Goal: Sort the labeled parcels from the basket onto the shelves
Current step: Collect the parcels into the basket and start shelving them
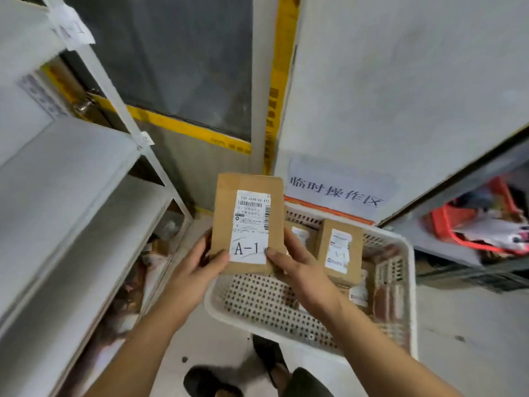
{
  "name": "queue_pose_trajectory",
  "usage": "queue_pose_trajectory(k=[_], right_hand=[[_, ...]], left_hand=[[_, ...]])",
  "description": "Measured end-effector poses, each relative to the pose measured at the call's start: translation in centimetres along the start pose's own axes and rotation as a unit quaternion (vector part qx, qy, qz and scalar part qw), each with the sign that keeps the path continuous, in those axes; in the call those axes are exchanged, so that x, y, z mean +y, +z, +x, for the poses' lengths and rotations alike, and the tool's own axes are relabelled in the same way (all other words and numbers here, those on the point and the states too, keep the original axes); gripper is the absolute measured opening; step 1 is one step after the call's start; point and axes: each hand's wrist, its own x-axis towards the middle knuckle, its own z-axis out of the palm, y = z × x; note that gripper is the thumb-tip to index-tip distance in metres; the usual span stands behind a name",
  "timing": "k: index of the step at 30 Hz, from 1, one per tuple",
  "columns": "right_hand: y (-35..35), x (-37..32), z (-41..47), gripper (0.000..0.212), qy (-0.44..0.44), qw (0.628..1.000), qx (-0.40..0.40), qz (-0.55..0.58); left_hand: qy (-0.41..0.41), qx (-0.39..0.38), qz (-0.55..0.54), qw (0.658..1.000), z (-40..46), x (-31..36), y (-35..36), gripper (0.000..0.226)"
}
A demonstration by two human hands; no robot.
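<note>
At the far left a white metal shelving unit [65,173] rises in tiers, its boards bare where they show, with a paper tag [75,25] taped to the upright post near the top and jumbled goods, too blurred to identify, under the lowest board. Just right of it, the left hand [197,263] grips the lower left corner of a cardboard parcel [248,222], thumb pressed on the front face and the other fingers curled out of sight behind it. The parcel is held upright above the near left part of the basket, its white shipping label facing the camera with "A-1" printed at the bottom. The right hand [294,263] holds the parcel's lower right corner the same way, thumb laid on the label's edge. Behind and below the hands sits a white perforated plastic basket [286,308] on the floor, with another labelled parcel [340,250] standing upright in its far half and more lying beside it. A wall sign [337,190] with Chinese characters hangs behind the basket. At the far right, a red basket [446,224] sits on a low grey shelf.
</note>
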Motion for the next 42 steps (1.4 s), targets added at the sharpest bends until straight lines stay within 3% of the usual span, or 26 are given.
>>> queue_pose_trajectory(k=[6, 14, 19, 24, 29, 37, 40, 42], right_hand=[[-9.7, 5.0, 1.4, 0.058, 0.071, 0.996, 0.051, 0.03], [-16.5, 10.1, 5.1, 0.037, 0.156, 0.976, 0.138, 0.061], [-17.6, 10.3, 5.2, 0.03, 0.138, 0.975, 0.168, 0.05], [-16.8, 10.4, 5.7, 0.03, 0.12, 0.973, 0.197, 0.001], [-16.1, 11.8, 7.6, 0.031, 0.123, 0.957, 0.257, -0.051], [-16.1, 14.2, 10.1, 0.06, 0.145, 0.913, 0.366, -0.109], [-15.7, 15.0, 10.0, 0.078, 0.11, 0.912, 0.377, -0.119], [-15.6, 15.5, 9.7, 0.082, 0.08, 0.912, 0.356, -0.185]], left_hand=[[-0.073, -0.077, 0.018, 0.994, 6.9, -1.9, 10.0, 0.044], [-0.093, -0.092, 0.138, 0.982, 12.8, -4.5, 17.7, 0.07], [-0.105, -0.093, 0.149, 0.979, 14.7, -4.8, 18.8, 0.076], [-0.125, -0.124, 0.161, 0.971, 15.9, -5.5, 17.5, 0.067], [-0.127, -0.062, 0.197, 0.97, 17.2, -6.5, 17.9, 0.067], [-0.089, 0.035, 0.349, 0.932, 18.0, -8.5, 19.8, 0.068], [-0.003, 0.053, 0.361, 0.931, 16.7, -9.3, 20.1, 0.075], [0.059, 0.044, 0.369, 0.927, 15.9, -10.2, 19.9, 0.079]])
